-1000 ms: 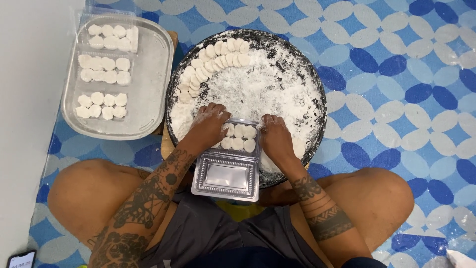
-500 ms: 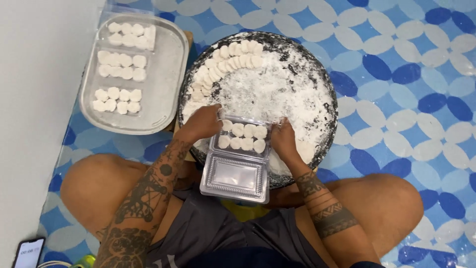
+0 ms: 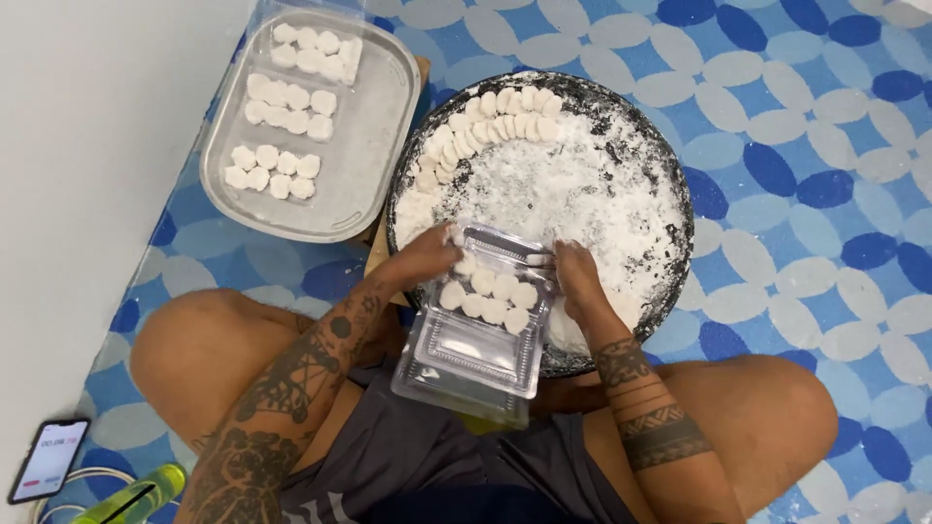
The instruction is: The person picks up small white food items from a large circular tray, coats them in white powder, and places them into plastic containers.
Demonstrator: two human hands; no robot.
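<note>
Gripping the clear clamshell box (image 3: 485, 311) over the floured pan's (image 3: 670, 194) near rim, your left hand (image 3: 422, 260) and right hand (image 3: 581, 279) pinch its far corners. Packing looks finished, perhaps; press the lid squarely, keeping the white dough rounds (image 3: 490, 294) level.

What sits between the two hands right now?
In the head view, a clear plastic clamshell box holding white dough pieces lies between the left hand and right hand, both gripping its sides.

blue-and-white patterned floor mat (image 3: 815, 126), white wall (image 3: 87, 146)

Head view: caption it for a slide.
Both hands, left hand and right hand, hold a clear clamshell box of white dough pieces.
</note>
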